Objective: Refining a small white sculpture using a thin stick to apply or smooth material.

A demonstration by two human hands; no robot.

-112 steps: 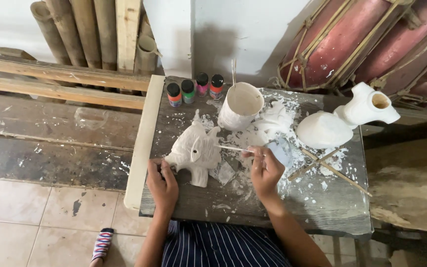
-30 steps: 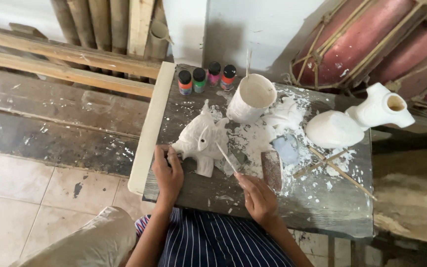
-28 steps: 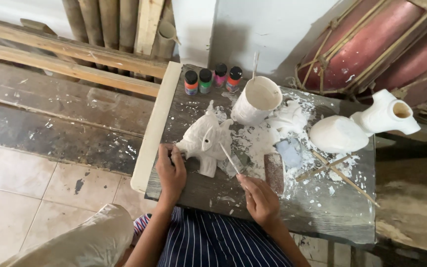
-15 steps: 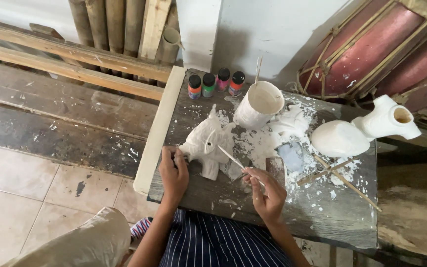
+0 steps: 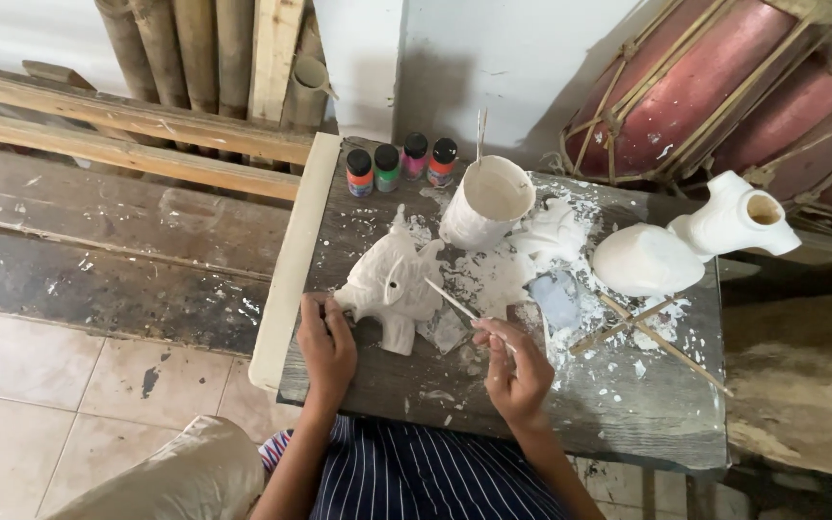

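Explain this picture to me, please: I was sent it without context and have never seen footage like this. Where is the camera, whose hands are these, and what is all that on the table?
The camera sits on a person's head and looks down, so both hands are that person's own. There is no machine. The left hand steadies a white animal-shaped figure on a dark wooden table. The right hand holds a thin stick-like tool whose tip points at the figure. Behind it stand a white cup and four small paint bottles with coloured bodies and dark caps. To the right lie a white rounded figure, a white vessel with an open mouth and loose wooden sticks. White crumbs and powder cover the middle of the table.
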